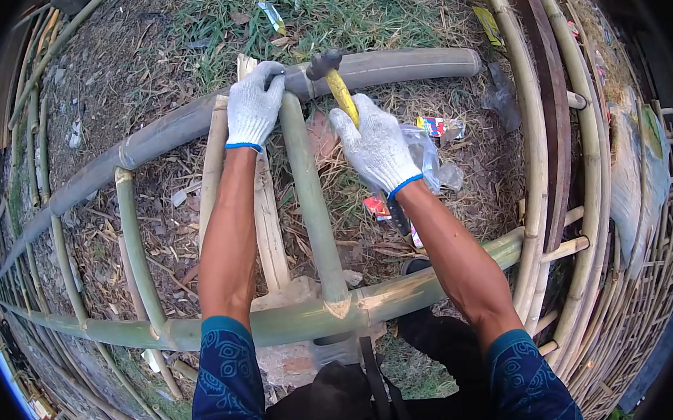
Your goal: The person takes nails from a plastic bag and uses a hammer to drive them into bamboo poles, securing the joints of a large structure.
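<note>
My right hand [376,141], in a white knit glove with a blue cuff, is wrapped round the yellow handle of a hammer [342,99]. The dark hammer head is raised just over the far bamboo pole [412,66]. On that same pole rests my left hand [255,105], gloved alike, with thumb and forefinger pinched together close to the hammer head. Whatever lies between those fingertips is too small to make out. Right beside it, a green bamboo rung [311,188] runs from the far pole to the near bamboo pole [405,295].
Another bamboo rung [137,243] joins both poles at the left. Split bamboo strips [269,230] lie between my forearms. A second bamboo frame [529,118] stands at the right. Plastic wrappers [430,125] litter the dirt, and grass [354,14] grows beyond the far pole.
</note>
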Demonstrator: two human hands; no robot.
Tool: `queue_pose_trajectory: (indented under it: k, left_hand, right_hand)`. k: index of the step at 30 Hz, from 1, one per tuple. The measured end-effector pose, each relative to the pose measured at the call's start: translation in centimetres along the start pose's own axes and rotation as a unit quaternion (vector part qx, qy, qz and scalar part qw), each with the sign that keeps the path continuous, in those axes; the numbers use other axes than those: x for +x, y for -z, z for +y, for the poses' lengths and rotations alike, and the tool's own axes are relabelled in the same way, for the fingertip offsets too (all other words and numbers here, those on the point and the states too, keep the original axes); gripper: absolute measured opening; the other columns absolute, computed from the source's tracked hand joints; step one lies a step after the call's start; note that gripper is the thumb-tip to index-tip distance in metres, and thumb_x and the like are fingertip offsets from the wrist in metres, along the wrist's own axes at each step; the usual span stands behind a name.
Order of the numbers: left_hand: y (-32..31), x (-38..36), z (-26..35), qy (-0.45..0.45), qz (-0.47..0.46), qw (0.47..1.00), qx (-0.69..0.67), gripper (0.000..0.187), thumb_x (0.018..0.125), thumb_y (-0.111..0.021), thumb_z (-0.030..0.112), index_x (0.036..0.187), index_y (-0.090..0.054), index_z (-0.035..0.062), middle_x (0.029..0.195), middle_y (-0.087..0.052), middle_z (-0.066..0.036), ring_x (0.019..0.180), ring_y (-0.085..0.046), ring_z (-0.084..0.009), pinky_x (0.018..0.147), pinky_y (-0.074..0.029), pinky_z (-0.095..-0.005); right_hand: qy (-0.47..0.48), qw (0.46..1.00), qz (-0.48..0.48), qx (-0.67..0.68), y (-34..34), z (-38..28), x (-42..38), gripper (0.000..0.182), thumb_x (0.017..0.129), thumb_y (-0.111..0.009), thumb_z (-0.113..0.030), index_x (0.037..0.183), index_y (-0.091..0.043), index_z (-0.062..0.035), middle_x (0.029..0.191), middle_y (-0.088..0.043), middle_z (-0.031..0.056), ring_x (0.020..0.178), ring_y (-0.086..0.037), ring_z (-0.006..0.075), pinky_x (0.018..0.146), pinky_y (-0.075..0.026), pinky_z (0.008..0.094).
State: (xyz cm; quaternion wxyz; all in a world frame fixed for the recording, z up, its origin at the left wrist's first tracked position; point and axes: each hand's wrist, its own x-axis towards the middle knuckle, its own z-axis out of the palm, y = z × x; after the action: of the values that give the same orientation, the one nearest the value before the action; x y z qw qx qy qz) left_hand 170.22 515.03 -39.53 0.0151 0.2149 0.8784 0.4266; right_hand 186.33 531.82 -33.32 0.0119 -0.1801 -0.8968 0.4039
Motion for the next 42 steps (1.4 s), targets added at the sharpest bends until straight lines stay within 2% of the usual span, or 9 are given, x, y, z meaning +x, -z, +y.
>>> queue_pose_trajectory:
  k: [6,7,15,27,31,34,40,41,42]
  left_hand:
    - [-0.6,-0.6,-2.8,-0.099,0.051,0.991,0.079,0.015,0.094,-0.074,0.021,0.103,-0.079,0.0109,0.107,-0.078,-0.009,0.107,-0.070,-0.0301,0.113,-0.042,-0.0453]
    - [-1.0,-0.5,-3.2,-0.098,0.062,0.992,0.055,0.014,0.093,-0.075,0.023,0.099,-0.081,0.0123,0.106,-0.078,-0.007,0.110,-0.068,-0.0283,0.122,-0.030,-0.0497]
    - [-1.9,-0.8,-2.9,-0.101,0.099,0.988,0.069,0.016,0.093,-0.076,0.024,0.101,-0.081,0.0108,0.107,-0.078,-0.007,0.109,-0.069,-0.0297,0.122,-0.032,-0.0512]
    - [-2.3,-0.8,-3.1,-0.101,0.125,0.984,0.071,0.018,0.091,-0.078,0.024,0.102,-0.081,0.0100,0.108,-0.078,-0.008,0.110,-0.068,-0.0310,0.118,-0.036,-0.0505]
    - [-2.3,-0.8,-3.2,-0.098,0.112,0.986,0.075,0.017,0.090,-0.079,0.023,0.101,-0.081,0.0110,0.107,-0.078,-0.007,0.109,-0.068,-0.0301,0.113,-0.040,-0.0479]
    - [-2.2,-0.7,-2.8,-0.102,0.129,0.982,0.088,0.015,0.090,-0.079,0.023,0.099,-0.082,0.0111,0.105,-0.078,-0.007,0.107,-0.069,-0.0296,0.110,-0.042,-0.0467]
    - [-2.1,-0.6,-2.9,-0.108,0.119,0.984,0.078,0.018,0.088,-0.080,0.025,0.098,-0.082,0.0102,0.104,-0.079,-0.008,0.106,-0.069,-0.0297,0.101,-0.046,-0.0436]
    - [-2.0,-0.9,-2.7,-0.102,0.113,0.986,0.074,0.018,0.089,-0.080,0.025,0.098,-0.082,0.0101,0.104,-0.079,-0.008,0.107,-0.069,-0.0297,0.101,-0.046,-0.0435]
    - [-1.9,-0.6,-2.5,-0.101,0.114,0.986,0.070,0.018,0.089,-0.080,0.025,0.098,-0.082,0.0100,0.103,-0.079,-0.008,0.107,-0.069,-0.0297,0.100,-0.047,-0.0434]
  right_hand:
    - [0.073,0.996,0.028,0.035,-1.0,0.9,1.9,0.029,0.104,-0.064,-0.029,0.114,-0.060,-0.0019,0.098,-0.068,0.0295,0.092,-0.067,0.0528,0.078,-0.052,0.0587]
    - [0.070,0.996,0.026,0.047,-1.3,1.1,2.0,0.029,0.104,-0.064,-0.028,0.116,-0.060,-0.0020,0.099,-0.068,0.0297,0.093,-0.067,0.0527,0.077,-0.052,0.0585]
    - [0.094,0.993,0.044,0.061,-3.3,1.3,2.2,0.058,0.106,-0.060,-0.017,0.161,-0.044,-0.0113,0.124,-0.069,0.0324,0.107,-0.069,0.0499,0.086,-0.058,0.0541]
    - [0.221,0.967,0.077,-0.100,-4.3,0.2,3.7,0.067,0.098,-0.063,-0.007,0.161,-0.046,-0.0207,0.082,-0.063,0.0160,0.071,-0.068,0.0370,0.064,-0.058,0.0482]
    - [0.270,0.950,0.155,-0.007,-4.1,-0.1,2.6,0.065,0.099,-0.064,-0.009,0.160,-0.048,-0.0204,0.084,-0.066,0.0174,0.072,-0.069,0.0366,0.063,-0.057,0.0479]
    - [0.202,0.971,0.062,-0.114,-4.3,0.1,3.3,0.066,0.098,-0.065,-0.007,0.161,-0.048,-0.0188,0.085,-0.066,0.0175,0.072,-0.069,0.0364,0.063,-0.057,0.0478]
    - [0.208,0.971,0.120,0.015,-4.1,-0.7,2.9,0.060,0.102,-0.063,-0.008,0.159,-0.050,-0.0187,0.102,-0.072,0.0259,0.090,-0.071,0.0453,0.078,-0.057,0.0513]
    - [0.112,0.984,0.000,-0.139,-3.9,-0.8,3.2,0.057,0.103,-0.062,-0.010,0.159,-0.050,-0.0182,0.104,-0.073,0.0263,0.090,-0.071,0.0459,0.077,-0.056,0.0526]
    - [0.130,0.983,0.022,-0.127,-3.5,-0.8,3.9,0.057,0.103,-0.062,-0.010,0.159,-0.051,-0.0181,0.103,-0.073,0.0263,0.090,-0.071,0.0457,0.077,-0.056,0.0524]
